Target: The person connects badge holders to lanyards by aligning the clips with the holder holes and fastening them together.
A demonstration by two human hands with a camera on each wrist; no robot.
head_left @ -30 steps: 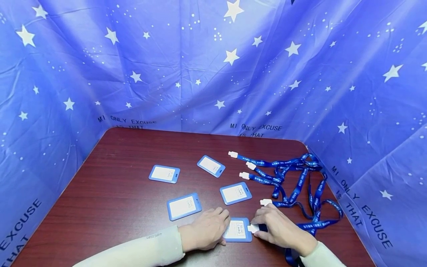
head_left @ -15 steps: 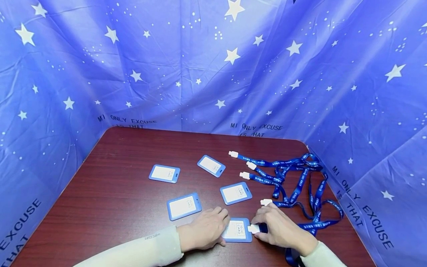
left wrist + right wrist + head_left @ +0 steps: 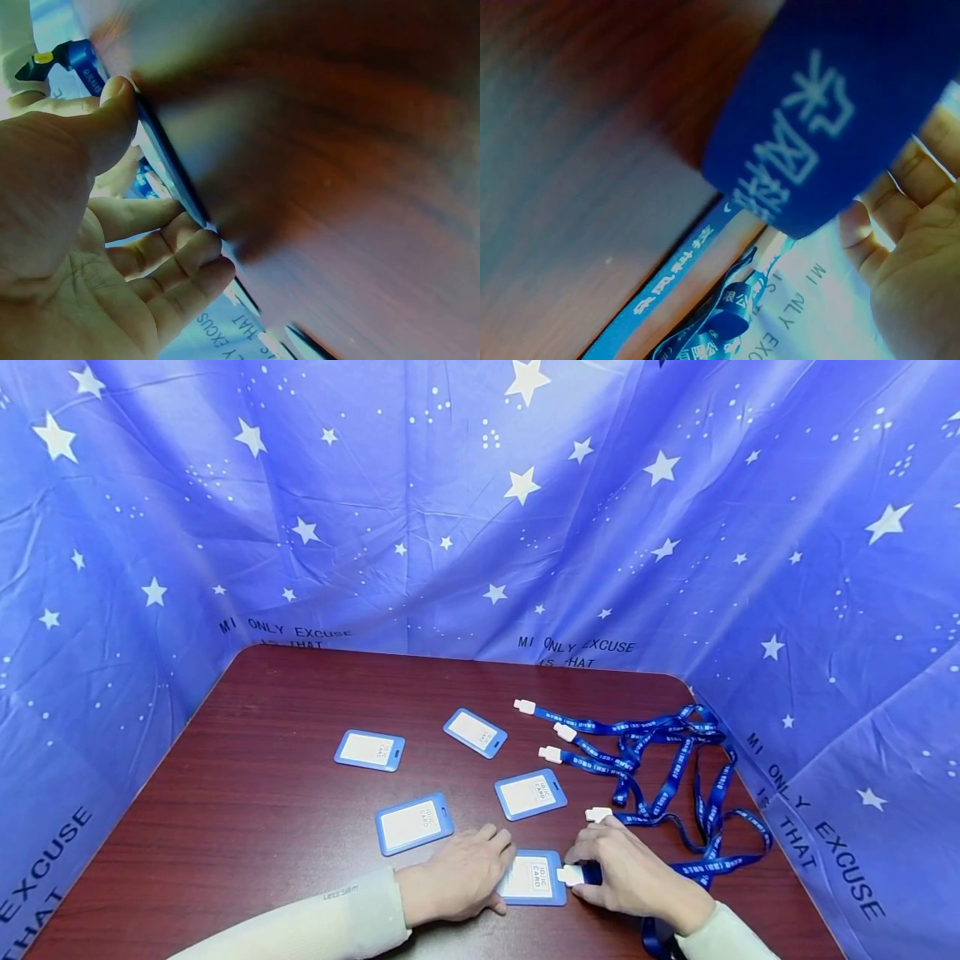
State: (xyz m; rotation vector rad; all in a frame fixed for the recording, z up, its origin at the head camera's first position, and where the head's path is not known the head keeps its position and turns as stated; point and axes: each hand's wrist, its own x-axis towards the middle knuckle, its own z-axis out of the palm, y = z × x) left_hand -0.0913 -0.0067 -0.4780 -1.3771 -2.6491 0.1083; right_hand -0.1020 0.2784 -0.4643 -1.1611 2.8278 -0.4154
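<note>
Here I am, low over the dark red wood-grain bench [image 3: 300,852], both hands at work on one flat blue plastic card holder with a white ID/IC CARD insert [image 3: 531,893]. It lies at the near side of the bench, right between my hands. My left grip [image 3: 461,875] pinches it across its left end, thumb on the near edge, fingers at the far one; probably that's to stop it sliding while the other end takes a push.

And over on the other side, my right grip [image 3: 630,872] pinches a white plastic clip [image 3: 570,875] on a printed dark blue ribbon lanyard [image 3: 802,142], its tip pointing left and meeting the holder's right end. I judge I have it close behind the tip for fine aim. Is it through the slot? I can't tell; the clip covers that spot.

Just beyond my right knuckles there's a second white clip [image 3: 597,814], and farther up lie three more, facing left from the tangled blue lanyards [image 3: 667,789], likely turned that way for easy picking. Four more blue-framed card holders [image 3: 415,843] lie flat and apart, slotted ends towards the right, which seems to suit clips coming from that side.
</note>
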